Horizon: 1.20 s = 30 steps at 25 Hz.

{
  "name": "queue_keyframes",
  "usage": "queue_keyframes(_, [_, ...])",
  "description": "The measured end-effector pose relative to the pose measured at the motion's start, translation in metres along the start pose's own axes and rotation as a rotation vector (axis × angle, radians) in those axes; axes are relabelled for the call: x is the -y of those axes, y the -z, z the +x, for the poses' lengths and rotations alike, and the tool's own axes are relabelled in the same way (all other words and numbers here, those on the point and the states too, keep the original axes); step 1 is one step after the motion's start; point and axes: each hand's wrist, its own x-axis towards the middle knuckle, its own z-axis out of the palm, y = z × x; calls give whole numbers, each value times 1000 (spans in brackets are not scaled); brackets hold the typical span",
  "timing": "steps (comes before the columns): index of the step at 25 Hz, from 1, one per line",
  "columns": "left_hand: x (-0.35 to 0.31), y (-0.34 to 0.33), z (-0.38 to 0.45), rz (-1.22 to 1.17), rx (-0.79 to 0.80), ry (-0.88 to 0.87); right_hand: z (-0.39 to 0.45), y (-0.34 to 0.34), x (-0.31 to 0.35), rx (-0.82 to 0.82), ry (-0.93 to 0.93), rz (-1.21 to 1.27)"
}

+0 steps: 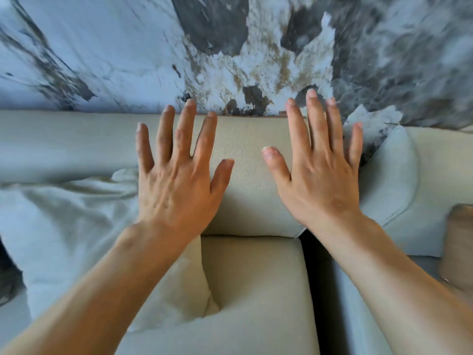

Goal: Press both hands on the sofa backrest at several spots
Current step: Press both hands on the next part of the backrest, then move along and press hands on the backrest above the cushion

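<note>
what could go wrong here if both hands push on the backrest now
1. The right hand sits at the right end of the backrest cushion, next to a dark gap; its press may land partly off the cushion and slip.
2. Fingertips of both hands reach past the cushion's top edge toward the marble wall, so a forward push might jam them.
3. The left hand borders a crumpled blanket, which could slide underneath.

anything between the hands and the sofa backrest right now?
Nothing visible. The left hand and right hand are spread open, palms toward the beige backrest, with only bare cushion between them. Contact itself cannot be told.
</note>
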Motion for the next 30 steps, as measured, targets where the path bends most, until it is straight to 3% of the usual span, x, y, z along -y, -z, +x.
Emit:
queue_keyframes(11, [-46,289,-53,-12,-244,-60,-49,310,36,-205,-19,-96])
queue_keyframes(19, [-29,484,-106,-14,-445,-31,-86,529,89,-370,21,-115])
queue_keyframes(24, [-2,552,-137,-4,-571,-94,-110,593,140,-466,3,-110])
queue_keyframes(30, [84,601,-194,-4,-624,-155,-163,611,249,-480,-23,-173])
